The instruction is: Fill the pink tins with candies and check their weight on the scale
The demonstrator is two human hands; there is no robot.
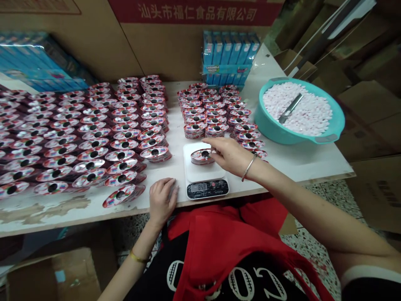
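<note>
A red and silver pouch (198, 157) with a round dark opening on top stands on a white kitchen scale (191, 171). My right hand (230, 155) is over the pouch's right end, thumb and fingers pinched at the opening. A small white candy seems to show between the fingertips, mostly hidden by them. The scale's display is lit, but its digits are hard to read. My left hand (162, 201) rests on the table edge left of the scale, fingers loosely bent, thumb apart, holding nothing visible.
Rows of similar pouches (123, 144) cover the table's left side, with more pouches (216, 113) behind the scale. A turquoise basin (272, 130) of white candies with a metal scoop (290, 108) stands at right. Blue packs (230, 56) and cardboard boxes (175, 52) line the back.
</note>
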